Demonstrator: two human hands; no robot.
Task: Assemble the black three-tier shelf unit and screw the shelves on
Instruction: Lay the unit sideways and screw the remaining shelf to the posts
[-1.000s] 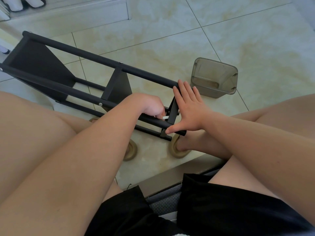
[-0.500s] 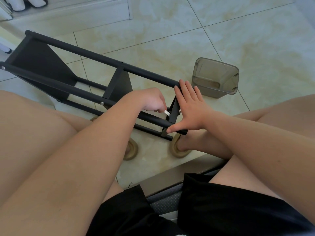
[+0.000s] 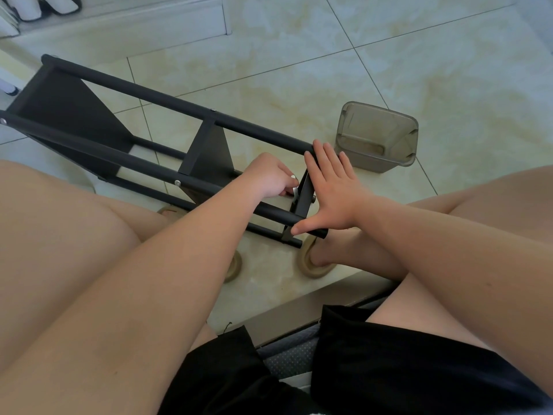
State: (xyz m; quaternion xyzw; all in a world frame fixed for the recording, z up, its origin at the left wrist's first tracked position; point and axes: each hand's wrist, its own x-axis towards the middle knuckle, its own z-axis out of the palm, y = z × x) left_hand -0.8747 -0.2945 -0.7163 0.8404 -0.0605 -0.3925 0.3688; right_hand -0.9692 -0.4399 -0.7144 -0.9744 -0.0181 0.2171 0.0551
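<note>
Head view: black shelf unit (image 3: 68, 115) on its side on floor (image 3: 299, 70), near end at knees. Left hand (image 3: 270, 176) pinches small pale part (image 3: 293, 176) at near shelf (image 3: 303, 194). Right hand (image 3: 335, 193) flat, fingers straight, bracing shelf. Advice: hold shelf square, turn gently.

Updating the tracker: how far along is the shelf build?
Done: the end shelf and middle shelf sit between the rails, a screw head showing at the middle one. In hand: right hand presses flat on the third shelf while left hand pinches a small metal piece at it. Left: fastening that shelf.
</note>
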